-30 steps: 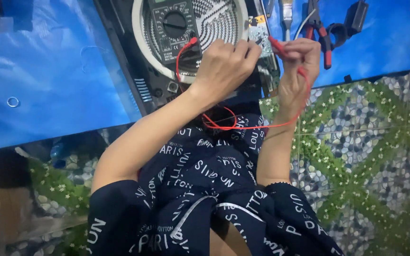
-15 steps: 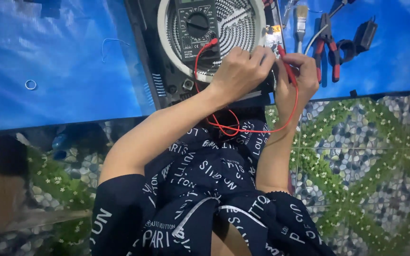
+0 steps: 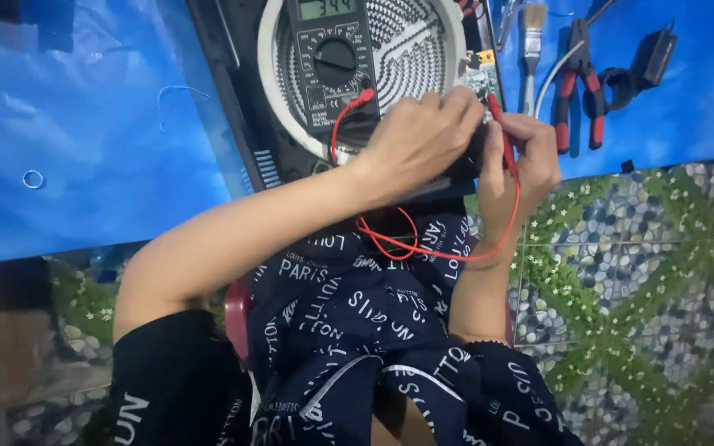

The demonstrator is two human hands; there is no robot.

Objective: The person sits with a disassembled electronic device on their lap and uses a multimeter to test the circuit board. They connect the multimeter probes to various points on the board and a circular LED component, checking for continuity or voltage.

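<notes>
A dark multimeter (image 3: 330,62) lies on the round white coil (image 3: 423,49) of an opened cooker. Its red lead (image 3: 423,248) loops down over my lap and up to a red probe (image 3: 502,136). My right hand (image 3: 526,161) pinches that probe with its tip at a small circuit board (image 3: 479,76). My left hand (image 3: 423,136) reaches across the coil's edge with its fingers curled tight at the same board. They appear to grip a second probe, which the hand hides.
On the blue sheet (image 3: 84,124) at upper right lie a paintbrush (image 3: 530,49), red-handled pliers (image 3: 576,91) and a black adapter (image 3: 650,54). A small metal ring (image 3: 33,178) sits at left. Patterned pebble flooring (image 3: 646,289) lies at right.
The view has shifted, so the cooker and tools sit lower and further right in frame. Both hands stay at the circuit board with the probe held.
</notes>
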